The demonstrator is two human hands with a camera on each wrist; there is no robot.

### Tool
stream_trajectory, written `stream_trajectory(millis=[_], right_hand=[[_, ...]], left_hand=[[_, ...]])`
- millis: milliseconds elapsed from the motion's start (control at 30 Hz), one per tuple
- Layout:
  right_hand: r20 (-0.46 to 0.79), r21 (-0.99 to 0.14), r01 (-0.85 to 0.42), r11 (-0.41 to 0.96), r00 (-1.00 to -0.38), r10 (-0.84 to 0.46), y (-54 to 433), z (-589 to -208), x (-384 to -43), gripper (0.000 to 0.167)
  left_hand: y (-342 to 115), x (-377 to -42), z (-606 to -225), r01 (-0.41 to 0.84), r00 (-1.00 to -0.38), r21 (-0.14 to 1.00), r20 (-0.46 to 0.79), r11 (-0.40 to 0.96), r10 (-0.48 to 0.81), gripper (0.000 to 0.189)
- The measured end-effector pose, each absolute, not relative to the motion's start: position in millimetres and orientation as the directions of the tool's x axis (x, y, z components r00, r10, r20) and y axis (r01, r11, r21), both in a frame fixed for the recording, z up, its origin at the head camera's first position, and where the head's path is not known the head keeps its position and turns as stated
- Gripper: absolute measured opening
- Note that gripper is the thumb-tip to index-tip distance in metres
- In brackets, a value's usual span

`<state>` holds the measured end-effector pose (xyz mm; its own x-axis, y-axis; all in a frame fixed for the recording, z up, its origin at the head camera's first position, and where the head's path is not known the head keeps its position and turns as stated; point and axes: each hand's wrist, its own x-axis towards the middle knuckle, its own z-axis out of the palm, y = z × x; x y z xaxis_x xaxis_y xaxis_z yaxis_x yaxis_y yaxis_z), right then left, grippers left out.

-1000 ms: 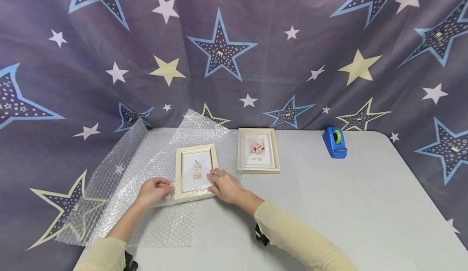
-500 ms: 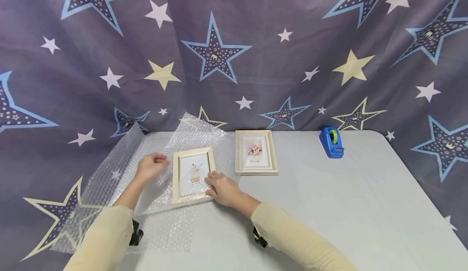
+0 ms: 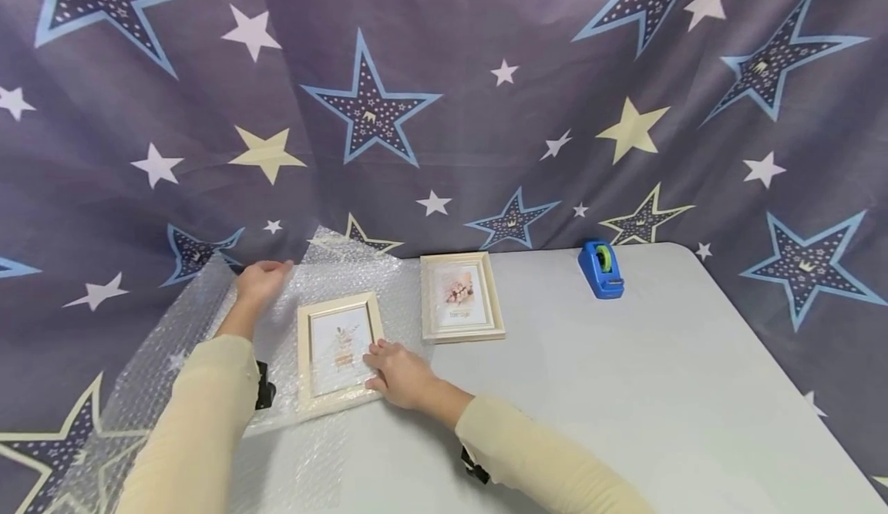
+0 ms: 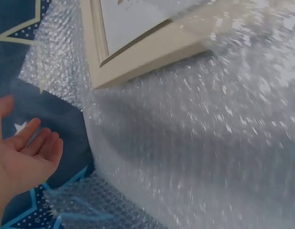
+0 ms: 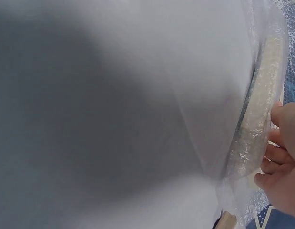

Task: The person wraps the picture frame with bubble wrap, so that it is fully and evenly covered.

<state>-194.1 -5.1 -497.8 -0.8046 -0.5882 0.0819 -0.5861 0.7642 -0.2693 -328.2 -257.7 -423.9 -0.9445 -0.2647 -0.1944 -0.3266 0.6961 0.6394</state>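
Note:
A cream picture frame [image 3: 341, 354] with a small plant print lies on bubble wrap [image 3: 284, 410], and part of the wrap is folded over its lower right side. My right hand [image 3: 402, 375] rests on the wrapped right edge of this frame, fingers extended; the right wrist view shows that hand [image 5: 285, 160] against the wrap-covered side. Beyond the frame's upper left corner, my left hand [image 3: 260, 287] is held over the wrap. In the left wrist view the same hand [image 4: 30, 155] has loosely bent fingers with nothing in them, apart from the frame.
Behind and to the right lies a second cream frame [image 3: 461, 297] with a pink flower print, its left part under the wrap's edge. A blue tape dispenser [image 3: 601, 270] stands near the back of the white table [image 3: 624, 391]. A star-patterned curtain [image 3: 458, 59] hangs behind.
My left hand has left the frame's lower left edge and moved forward past its upper left corner. The right hand stays on the frame. The head view has turned somewhat right.

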Motion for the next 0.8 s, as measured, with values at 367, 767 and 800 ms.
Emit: stream_trajectory(millis=[367,767,800], right_hand=[[0.04,-0.228,-0.582,0.781,-0.807,-0.59,-8.0,-497.8,-194.2,0.047],[0.063,-0.221,-0.581,0.783,-0.81,-0.583,-7.3,-500.2,-195.0,0.047],[0.064,-0.219,-0.582,0.783,-0.81,-0.583,-6.9,-500.9,-195.1,0.046]], left_hand=[[-265.2,-351.1,-459.6,-0.307,-0.949,0.623,-0.258,0.719,-0.181,0.071],[-264.8,-357.3,-461.4,-0.327,-0.941,0.659,-0.291,0.678,-0.171,0.076],[-264.1,-357.4,-461.7,-0.327,-0.941,0.662,-0.292,0.675,-0.171,0.075]])
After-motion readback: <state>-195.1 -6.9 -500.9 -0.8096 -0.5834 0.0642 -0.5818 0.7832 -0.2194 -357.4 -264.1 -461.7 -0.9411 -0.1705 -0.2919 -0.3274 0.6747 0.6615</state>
